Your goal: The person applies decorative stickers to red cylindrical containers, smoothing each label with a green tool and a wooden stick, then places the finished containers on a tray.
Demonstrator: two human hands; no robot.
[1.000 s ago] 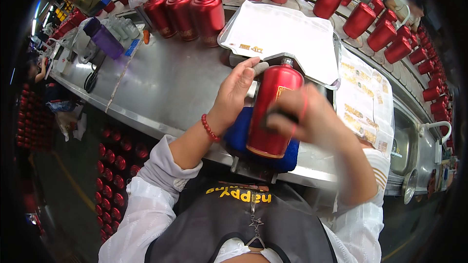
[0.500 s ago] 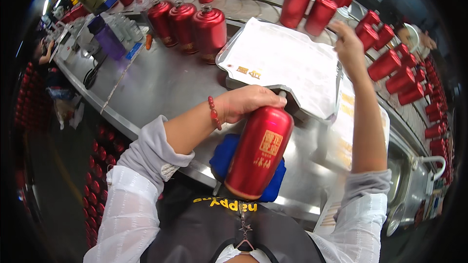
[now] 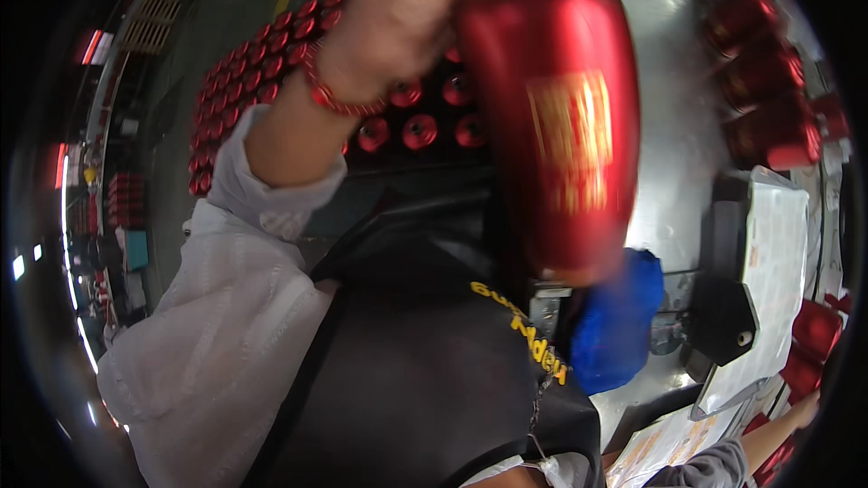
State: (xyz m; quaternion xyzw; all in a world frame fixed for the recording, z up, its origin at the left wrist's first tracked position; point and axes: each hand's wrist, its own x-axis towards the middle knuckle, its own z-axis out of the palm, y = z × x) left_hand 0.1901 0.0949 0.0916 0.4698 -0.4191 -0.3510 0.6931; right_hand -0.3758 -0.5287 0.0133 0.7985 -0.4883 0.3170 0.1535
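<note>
Red and glossy, the bottle (image 3: 565, 126) fills the upper centre of my view, the left hand (image 3: 407, 14) clamped on its blurred top end. Just below its base I see a blue cloth (image 3: 619, 325). Well apart, lower right, the right hand (image 3: 806, 408) is near red bottles (image 3: 816, 330); whether it grips anything, I cannot tell.

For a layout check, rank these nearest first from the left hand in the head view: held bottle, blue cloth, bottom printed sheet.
1. Held bottle, in the left hand.
2. Blue cloth, below the bottle.
3. Printed sheet, at lower right.
</note>
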